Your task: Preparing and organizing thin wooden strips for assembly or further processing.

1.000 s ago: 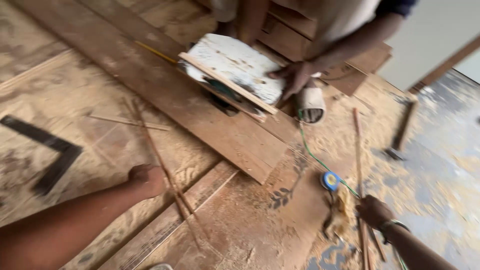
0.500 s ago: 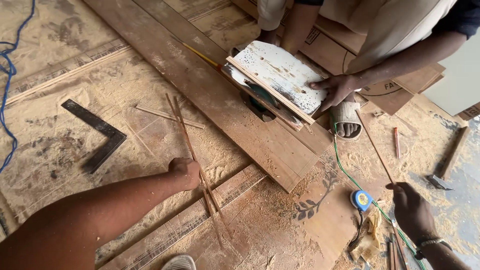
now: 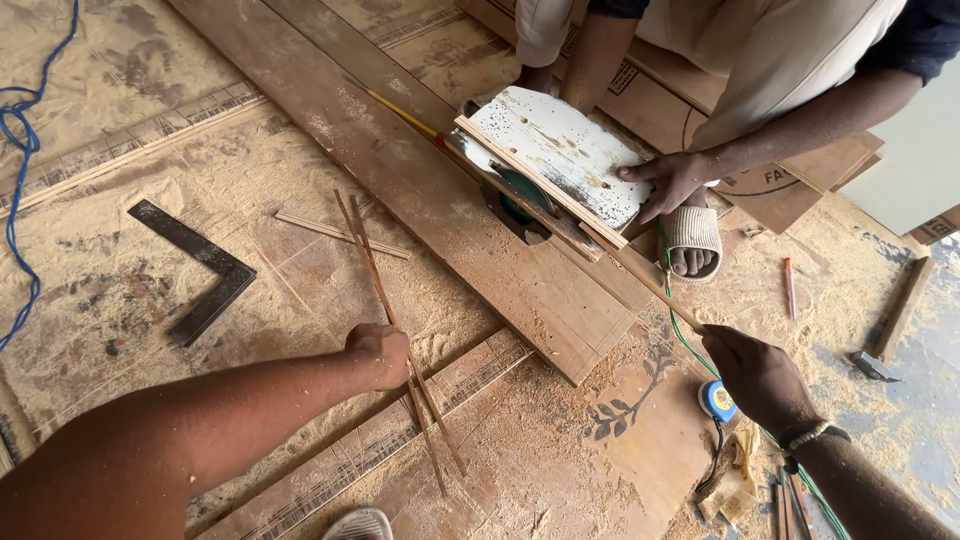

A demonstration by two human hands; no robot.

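**Thin strips in left hand, sawdust floor**

Near the floor's bottom edge, centre, left hand (image 3: 382,352) is closed w/ fingers curled round two thin wood strips (image 3: 385,300); the strips cross at the fist, running up toward mid-floor and down toward the bottom edge. Right hand (image 3: 762,378) hovers at bottom-right, back to camera, fingers bent inward; can't tell if it grips anything. Blue-yellow tape measure (image 3: 716,400) lies just beside it, green cord (image 3: 678,318) passing under the hand. Long plank (image 3: 420,190) runs diagonally from top-left to centre. On its far end sits a white-topped saw rig (image 3: 555,160), steadied by another person's hand (image 3: 668,182); their sandalled foot (image 3: 692,240) is just below it. Steel square (image 3: 200,268) lies left of centre, well apart from the strips; blue rope (image 3: 18,180) along the left edge. Another loose strip (image 3: 340,233) lies between square and plank.
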